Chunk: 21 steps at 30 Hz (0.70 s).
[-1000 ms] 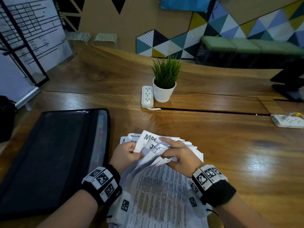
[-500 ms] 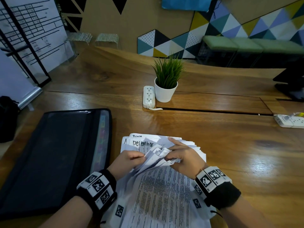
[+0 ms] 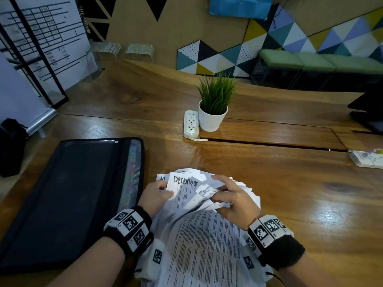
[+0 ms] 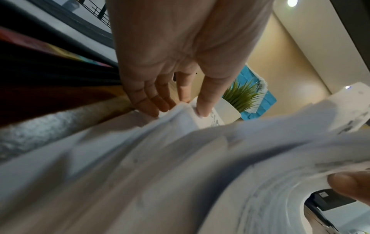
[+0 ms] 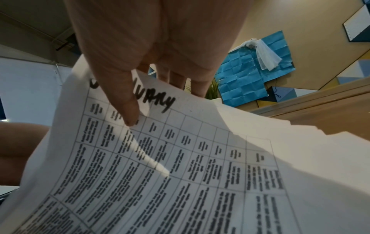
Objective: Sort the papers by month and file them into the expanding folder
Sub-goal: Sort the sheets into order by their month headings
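A stack of printed papers (image 3: pixel 205 241) lies on the wooden table in front of me, its far ends lifted and fanned. My left hand (image 3: pixel 154 195) pinches the left corner of a sheet headed "December" (image 3: pixel 185 181). In the left wrist view the left hand (image 4: pixel 180 104) has its thumb on top of the paper edge and its fingers beneath. My right hand (image 3: pixel 232 198) grips a curled bundle of sheets. In the right wrist view its thumb (image 5: pixel 128 109) presses a table-printed sheet (image 5: pixel 180 166) with a handwritten month. The black expanding folder (image 3: pixel 68 199) lies to the left, its coloured tabs facing the papers.
A potted green plant (image 3: pixel 214 104) and a white power strip (image 3: pixel 191 124) stand further back at the table's middle. Another power strip (image 3: pixel 366 159) lies at the right edge. A dark object (image 3: pixel 369 108) sits at the far right.
The upper sheets marked with other months have been flipped toward me, and the "December" sheet is now exposed. Both hands stayed on the stack, the left one moving slightly forward.
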### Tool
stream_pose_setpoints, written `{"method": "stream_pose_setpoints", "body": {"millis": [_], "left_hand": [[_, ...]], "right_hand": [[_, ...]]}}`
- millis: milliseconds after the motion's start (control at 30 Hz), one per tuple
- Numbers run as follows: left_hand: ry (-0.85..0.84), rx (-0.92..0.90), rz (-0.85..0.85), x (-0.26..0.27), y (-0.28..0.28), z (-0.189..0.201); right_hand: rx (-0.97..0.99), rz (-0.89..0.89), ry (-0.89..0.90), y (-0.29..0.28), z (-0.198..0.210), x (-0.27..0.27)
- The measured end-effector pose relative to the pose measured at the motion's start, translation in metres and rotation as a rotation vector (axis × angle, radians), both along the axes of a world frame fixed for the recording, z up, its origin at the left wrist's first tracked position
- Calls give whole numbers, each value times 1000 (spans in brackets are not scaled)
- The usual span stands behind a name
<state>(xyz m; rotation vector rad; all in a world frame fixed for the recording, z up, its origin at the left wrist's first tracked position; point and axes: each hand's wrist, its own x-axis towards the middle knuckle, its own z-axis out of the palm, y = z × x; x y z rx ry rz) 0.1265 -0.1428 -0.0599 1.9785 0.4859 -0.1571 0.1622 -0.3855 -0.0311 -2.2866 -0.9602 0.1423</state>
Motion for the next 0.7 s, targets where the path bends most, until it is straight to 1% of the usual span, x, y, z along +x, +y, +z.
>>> {"method": "stream_pose_setpoints", "body": {"millis": [100,233,300,367,433,500,567,633,700], "left_hand": [[-57,-67,-24,-1,-2,3],[-109,-84,-87,-4,-3,2],[-102,-163,-138,-6,-7,7],[-58,-228,-170,-7,-10,10],[-48,-231,-131,-8,-8,9],[-61,-238,-31,-7,-5,9],[-68,-292,53,-6,-3,8],[-83,-314,66,-4,-5,10],[-95,-315,27,-1,-9,12]], "right_hand": [[12,13,3,-1,0,0],[-13,15,17,-1,-1,2],[-24,22,12,1,0,2],[-55,33,21,3,1,4],[-90,35,27,5,0,5],[-94,35,15,5,-2,4],[-73,33,23,4,-1,2],[-42,32,27,4,2,1],[-62,28,-1,5,4,2]]}}
